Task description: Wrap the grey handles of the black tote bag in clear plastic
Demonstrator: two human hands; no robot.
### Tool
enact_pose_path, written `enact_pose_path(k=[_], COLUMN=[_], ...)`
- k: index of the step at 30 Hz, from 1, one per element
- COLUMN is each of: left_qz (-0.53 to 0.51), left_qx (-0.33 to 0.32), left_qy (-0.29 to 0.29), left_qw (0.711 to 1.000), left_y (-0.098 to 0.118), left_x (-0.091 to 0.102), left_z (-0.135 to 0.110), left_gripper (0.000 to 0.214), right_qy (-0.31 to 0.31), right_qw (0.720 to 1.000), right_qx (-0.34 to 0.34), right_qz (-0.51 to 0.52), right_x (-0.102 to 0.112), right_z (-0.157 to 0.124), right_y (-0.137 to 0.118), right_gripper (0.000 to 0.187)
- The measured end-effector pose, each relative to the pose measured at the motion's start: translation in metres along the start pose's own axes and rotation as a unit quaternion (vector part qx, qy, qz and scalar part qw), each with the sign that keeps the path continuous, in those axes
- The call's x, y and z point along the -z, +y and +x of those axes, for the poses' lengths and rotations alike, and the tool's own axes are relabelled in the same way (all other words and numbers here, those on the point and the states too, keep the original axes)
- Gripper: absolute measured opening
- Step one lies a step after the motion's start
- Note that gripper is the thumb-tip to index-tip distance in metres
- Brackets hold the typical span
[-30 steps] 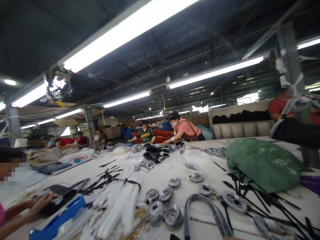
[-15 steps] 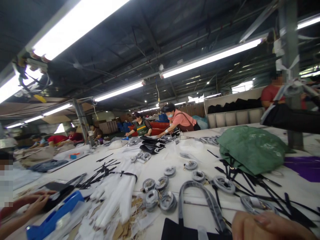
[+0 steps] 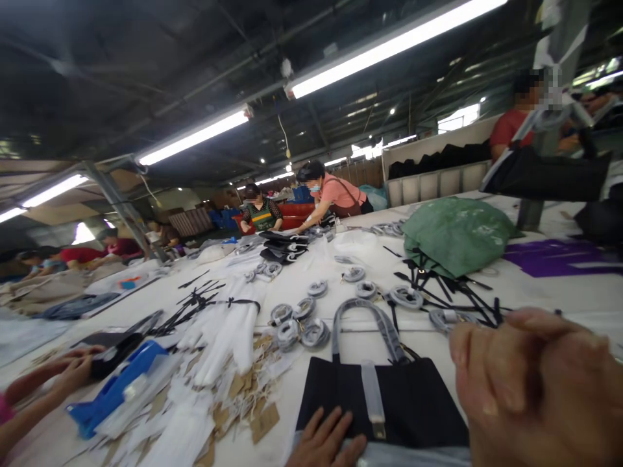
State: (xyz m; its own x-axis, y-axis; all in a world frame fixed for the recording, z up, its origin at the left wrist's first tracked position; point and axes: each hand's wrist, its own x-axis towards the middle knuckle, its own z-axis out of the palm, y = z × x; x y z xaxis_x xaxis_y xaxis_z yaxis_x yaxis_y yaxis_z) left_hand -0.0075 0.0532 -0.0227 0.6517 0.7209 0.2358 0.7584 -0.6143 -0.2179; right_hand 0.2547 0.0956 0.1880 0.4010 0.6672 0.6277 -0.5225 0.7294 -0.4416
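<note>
A black handbag [image 3: 413, 395] lies flat on the worktable, its grey plastic-wrapped handles [image 3: 365, 311] pointing away from me. A clear strip covers a strap at its middle, with a small metal piece at the end. My left hand [image 3: 331, 441] rests on the lower left of the bag, fingers stretched and spread. Close to the camera, to the right of the bag, my right hand [image 3: 530, 383] is raised with its fingers curled in. Whatever is inside that hand, if anything, is hidden.
Coiled grey straps [image 3: 314, 332], black straps [image 3: 199, 295], brown paper tags [image 3: 265, 421] and white strips [image 3: 226, 344] cover the table. A blue tape dispenser [image 3: 117, 389] stands at left, beside a co-worker's hands [image 3: 73, 373]. A green bag [image 3: 457, 233] lies at right.
The camera has tilted down, so more of the handbag shows. My left hand has come into view on the bag. My right hand appears higher and larger.
</note>
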Motion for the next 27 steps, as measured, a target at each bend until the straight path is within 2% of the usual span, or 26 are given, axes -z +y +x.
enact_pose_path(k=[2, 5, 7, 9, 10, 12, 16, 19, 21, 24, 27], left_qz=[0.039, 0.072, 0.071, 0.056, 0.04, -0.008, -0.161, -0.277, -0.309, -0.294, -0.247], left_qx=[-0.03, -0.052, -0.048, -0.044, -0.041, -0.029, 0.001, 0.094, 0.164, 0.217, 0.253], left_qy=[0.025, 0.039, 0.03, 0.02, 0.013, -0.009, -0.075, -0.079, -0.047, -0.003, -0.016], left_qw=[0.998, 0.995, 0.996, 0.997, 0.998, 1.0, 0.984, 0.953, 0.936, 0.931, 0.935], left_y=[0.0, 0.002, 0.003, 0.003, 0.002, 0.001, -0.008, -0.033, -0.06, -0.107, -0.142], left_x=[0.004, 0.018, 0.025, 0.027, 0.027, 0.029, 0.053, 0.077, 0.08, 0.057, 0.016], left_z=[0.0, 0.001, 0.003, 0.004, 0.005, 0.006, 0.015, 0.036, 0.06, 0.107, 0.156], left_gripper=[0.051, 0.072, 0.073, 0.071, 0.07, 0.069, 0.061, 0.046, 0.036, 0.03, 0.034], right_qy=[0.032, 0.031, 0.014, -0.049, -0.092, -0.182, -0.312, -0.362, -0.383, -0.404, -0.409], right_qw=[0.999, 0.999, 0.999, 0.986, 0.968, 0.912, 0.791, 0.719, 0.669, 0.609, 0.585], right_qx=[-0.006, -0.011, 0.0, -0.021, -0.045, -0.091, -0.124, -0.154, -0.175, -0.201, -0.219], right_qz=[0.024, 0.026, -0.037, -0.159, -0.229, -0.355, -0.511, -0.573, -0.612, -0.652, -0.666], right_x=[-0.006, -0.01, -0.011, -0.009, -0.006, 0.006, 0.057, 0.104, 0.127, 0.141, 0.14], right_z=[0.009, 0.015, 0.018, 0.025, 0.029, 0.04, 0.052, 0.049, 0.046, 0.046, 0.049], right_y=[-0.001, 0.01, 0.022, 0.035, 0.042, 0.057, 0.103, 0.146, 0.175, 0.211, 0.238], right_gripper=[0.022, 0.022, 0.022, 0.022, 0.022, 0.023, 0.023, 0.027, 0.031, 0.037, 0.036])
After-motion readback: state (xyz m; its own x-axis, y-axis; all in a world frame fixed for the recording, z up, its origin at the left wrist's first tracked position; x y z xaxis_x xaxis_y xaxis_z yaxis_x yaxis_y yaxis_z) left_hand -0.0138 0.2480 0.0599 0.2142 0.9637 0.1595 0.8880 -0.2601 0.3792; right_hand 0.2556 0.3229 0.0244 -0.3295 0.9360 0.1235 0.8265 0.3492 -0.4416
